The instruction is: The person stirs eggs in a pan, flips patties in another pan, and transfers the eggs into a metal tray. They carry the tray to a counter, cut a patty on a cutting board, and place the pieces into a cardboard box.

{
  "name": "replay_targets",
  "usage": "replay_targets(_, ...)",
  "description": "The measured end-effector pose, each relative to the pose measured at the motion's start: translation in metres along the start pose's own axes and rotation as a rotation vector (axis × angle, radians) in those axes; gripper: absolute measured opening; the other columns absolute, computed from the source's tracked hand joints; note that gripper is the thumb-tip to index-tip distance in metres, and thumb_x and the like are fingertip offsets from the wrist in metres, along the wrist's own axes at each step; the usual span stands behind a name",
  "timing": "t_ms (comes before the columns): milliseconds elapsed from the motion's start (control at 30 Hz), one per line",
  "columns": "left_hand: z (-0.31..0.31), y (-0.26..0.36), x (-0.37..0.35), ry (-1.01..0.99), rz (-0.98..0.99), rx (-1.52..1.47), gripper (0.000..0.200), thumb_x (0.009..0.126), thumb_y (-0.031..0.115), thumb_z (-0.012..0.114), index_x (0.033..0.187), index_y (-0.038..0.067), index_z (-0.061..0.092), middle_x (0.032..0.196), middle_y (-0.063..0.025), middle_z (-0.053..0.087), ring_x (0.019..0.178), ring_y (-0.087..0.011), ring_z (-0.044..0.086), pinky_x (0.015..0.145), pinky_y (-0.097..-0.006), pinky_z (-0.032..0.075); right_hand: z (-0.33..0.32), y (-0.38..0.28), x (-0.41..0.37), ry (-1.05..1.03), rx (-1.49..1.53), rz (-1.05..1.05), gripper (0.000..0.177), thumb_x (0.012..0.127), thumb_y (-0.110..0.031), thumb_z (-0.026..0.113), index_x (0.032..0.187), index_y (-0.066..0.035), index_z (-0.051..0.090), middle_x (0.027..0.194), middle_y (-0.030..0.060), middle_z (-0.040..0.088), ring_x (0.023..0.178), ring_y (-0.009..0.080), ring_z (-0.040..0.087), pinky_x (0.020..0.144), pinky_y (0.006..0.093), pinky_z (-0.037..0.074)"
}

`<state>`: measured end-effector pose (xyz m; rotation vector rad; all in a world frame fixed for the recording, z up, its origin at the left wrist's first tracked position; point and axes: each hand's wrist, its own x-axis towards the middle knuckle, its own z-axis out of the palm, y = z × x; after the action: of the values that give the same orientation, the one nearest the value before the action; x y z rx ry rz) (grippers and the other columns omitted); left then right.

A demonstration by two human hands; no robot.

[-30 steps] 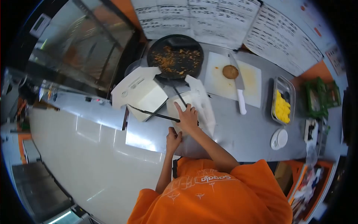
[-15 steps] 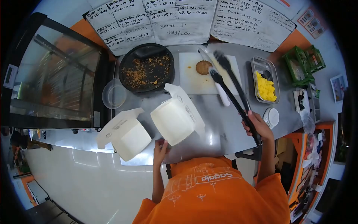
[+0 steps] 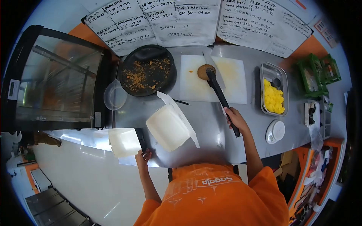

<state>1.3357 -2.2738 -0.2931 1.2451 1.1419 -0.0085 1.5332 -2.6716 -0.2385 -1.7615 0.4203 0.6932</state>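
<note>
My right hand [image 3: 234, 117] is closed round the handle end of black tongs [image 3: 220, 94]. The tongs' tips are together on a round brown patty [image 3: 204, 71], which lies on a white cutting board [image 3: 191, 88] beside a knife [image 3: 215, 69]. My left hand [image 3: 143, 156] pinches the near edge of an open paper box [image 3: 122, 142] at the counter's front left. A second open paper box [image 3: 168, 128] stands to the right of it, untouched. Both boxes look bare inside.
A black pan [image 3: 171, 71] with brown crumbs sits behind the boxes, beside a clear round container [image 3: 115, 95]. Yellow food [image 3: 273, 98] fills part of a clear tray at right, with a white-lidded tub [image 3: 278, 130] in front. A glass-fronted cabinet [image 3: 60, 79] stands at left.
The tongs have closed and come down onto the patty. My left hand has moved left to the left box, which has turned and shifted. The camera view has shifted slightly.
</note>
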Motion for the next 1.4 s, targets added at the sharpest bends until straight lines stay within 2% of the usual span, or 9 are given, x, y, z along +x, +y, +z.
replay_targets(200, 0.042, 0.033, 0.034, 0.017, 0.040, 0.060, 0.049, 0.080, 0.045, 0.044, 0.093, -0.002, 0.049, 0.075, -0.0107, 0.058, 0.060, -0.0189, 0.058, 0.053, -0.0264, 0.047, -0.016, 0.008, 0.015, -0.107, 0.077, 0.001, 0.032, 0.081, -0.037, 0.048, 0.078, -0.005, 0.043, 0.056, -0.0002, 0.038, 0.041, 0.0062, 0.038, 0.031, 0.0209, 0.031)
replay_targets(433, 0.066, 0.059, 0.019, -0.044, -0.043, 0.213, 0.069, 0.079, 0.061, 0.029, 0.104, 0.000, 0.046, 0.090, -0.0098, 0.053, 0.071, -0.0193, 0.056, 0.065, -0.0302, 0.046, -0.075, -0.016, 0.003, -0.378, 0.156, 0.168, 0.030, 0.082, -0.035, 0.048, 0.081, -0.006, 0.044, 0.059, -0.0002, 0.039, 0.041, 0.0055, 0.038, 0.032, 0.0193, 0.030)
replay_targets(533, 0.060, 0.052, 0.019, -0.067, -0.053, 0.238, 0.069, 0.079, 0.062, 0.028, 0.105, 0.000, 0.046, 0.090, -0.0092, 0.053, 0.072, -0.0194, 0.056, 0.067, -0.0317, 0.046, -0.089, -0.030, 0.005, -0.349, -0.190, 0.164, 0.034, 0.082, -0.039, 0.047, 0.085, -0.005, 0.046, 0.059, -0.0010, 0.039, 0.043, 0.0059, 0.039, 0.035, 0.0200, 0.033)
replay_targets(667, 0.062, 0.057, 0.006, -0.061, -0.054, 0.335, 0.071, 0.080, 0.061, 0.027, 0.111, -0.001, 0.041, 0.096, -0.0109, 0.053, 0.079, -0.0211, 0.055, 0.070, -0.0339, 0.045, -0.100, -0.087, -0.034, -0.261, -0.714, 0.120, 0.049, 0.077, -0.048, 0.049, 0.087, 0.000, 0.047, 0.061, 0.0089, 0.048, 0.049, 0.0175, 0.050, 0.043, 0.0289, 0.040)
replay_targets(700, 0.062, 0.059, 0.002, -0.058, -0.049, 0.353, 0.071, 0.080, 0.061, 0.027, 0.113, -0.001, 0.040, 0.098, -0.0115, 0.053, 0.080, -0.0218, 0.055, 0.071, -0.0344, 0.044, -0.104, -0.079, -0.039, -0.196, -0.910, -0.080, 0.052, 0.075, -0.046, 0.052, 0.090, 0.003, 0.045, 0.067, 0.0180, 0.051, 0.056, 0.0287, 0.053, 0.052, 0.0354, 0.043)
replay_targets(800, 0.058, 0.062, -0.007, -0.074, -0.048, 0.384, 0.074, 0.080, 0.060, 0.027, 0.118, -0.002, 0.034, 0.102, -0.0131, 0.052, 0.084, -0.0238, 0.055, 0.074, -0.0361, 0.043, -0.085, -0.054, -0.053, 0.180, -1.103, -0.462, 0.054, 0.073, -0.043, 0.054, 0.095, 0.004, 0.042, 0.073, 0.0213, 0.051, 0.062, 0.0343, 0.053, 0.058, 0.0399, 0.043)
replay_targets(933, 0.057, 0.061, -0.006, -0.077, -0.039, 0.411, 0.074, 0.080, 0.060, 0.026, 0.120, -0.002, 0.032, 0.104, -0.0142, 0.052, 0.086, -0.0250, 0.055, 0.075, -0.0372, 0.042, -0.062, -0.053, -0.039, 0.145, -1.368, -0.511, 0.059, 0.069, -0.038, 0.061, 0.103, 0.004, 0.039, 0.086, 0.0168, 0.047, 0.075, 0.0284, 0.055, 0.055, 0.0361, 0.046)
replay_targets(1067, 0.057, 0.066, -0.009, -0.083, -0.017, 0.394, 0.072, 0.081, 0.059, 0.028, 0.122, 0.000, 0.031, 0.106, -0.0146, 0.051, 0.087, -0.0255, 0.055, 0.076, -0.0367, 0.042, -0.051, -0.038, -0.016, 0.259, -1.386, -0.508, 0.060, 0.067, -0.037, 0.062, 0.104, 0.003, 0.039, 0.088, 0.0145, 0.045, 0.075, 0.0255, 0.055, 0.052, 0.0325, 0.047)
replay_targets(1400, 0.052, 0.061, -0.004, -0.047, -0.011, 0.372, 0.063, 0.082, 0.057, 0.029, 0.117, 0.005, 0.034, 0.101, -0.0124, 0.054, 0.079, -0.0216, 0.057, 0.068, -0.0318, 0.044, -0.067, -0.023, 0.011, 0.227, -1.332, -0.488, 0.049, 0.071, -0.037, 0.059, 0.098, -0.001, 0.038, 0.082, 0.0126, 0.045, 0.065, 0.0277, 0.056, 0.050, 0.0361, 0.045)
